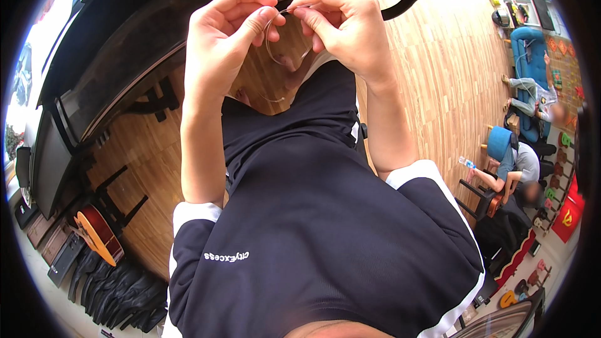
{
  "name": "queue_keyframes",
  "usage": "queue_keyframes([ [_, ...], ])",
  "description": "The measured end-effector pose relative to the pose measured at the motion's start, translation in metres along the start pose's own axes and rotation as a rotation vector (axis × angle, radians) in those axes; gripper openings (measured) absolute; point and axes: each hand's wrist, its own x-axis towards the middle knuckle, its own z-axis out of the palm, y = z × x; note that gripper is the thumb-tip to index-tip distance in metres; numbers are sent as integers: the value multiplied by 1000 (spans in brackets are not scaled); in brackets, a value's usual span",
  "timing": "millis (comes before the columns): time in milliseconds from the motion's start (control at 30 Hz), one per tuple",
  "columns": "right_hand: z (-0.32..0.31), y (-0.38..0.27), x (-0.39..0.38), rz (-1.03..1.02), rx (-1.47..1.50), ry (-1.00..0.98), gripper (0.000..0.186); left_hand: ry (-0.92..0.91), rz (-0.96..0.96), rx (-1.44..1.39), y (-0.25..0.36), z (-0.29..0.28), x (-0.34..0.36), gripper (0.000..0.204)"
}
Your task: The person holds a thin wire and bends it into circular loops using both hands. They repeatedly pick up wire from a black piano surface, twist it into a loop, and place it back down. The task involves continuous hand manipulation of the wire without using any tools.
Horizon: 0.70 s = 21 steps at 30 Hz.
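Observation:
My left hand (228, 34) and my right hand (335, 31) are raised close together at the top of the head view. Each has its fingers pinched on a thin, pale string or cord (270, 53), near where it crosses between the fingertips. The string hangs in a loose loop below them, and a thin end shows lower, over the floor between my legs. Whether it is knotted at the fingertips is too small to tell. Behind my hands is the dark edge of a large glossy black piece of furniture (131, 31).
Wooden floor (426, 75) surrounds me. An acoustic guitar (100, 238) and dark cases (106, 288) are at lower left, near a black stand (128, 194). At right, one person (529, 97) reclines on a blue sofa (526, 44); another (519, 172) sits holding a small instrument.

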Motion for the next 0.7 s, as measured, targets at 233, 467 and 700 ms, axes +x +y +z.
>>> queue_keyframes([
  [233,5,8,1,-159,-87,54,8,-27,-30,-41,3,-1,1,13],
  [467,3,0,0,-169,-214,4,11,-85,108,534,10,-3,-1,11],
  [700,4,6,0,-167,-256,2,10,-8,182,370,3,-3,1,8],
])
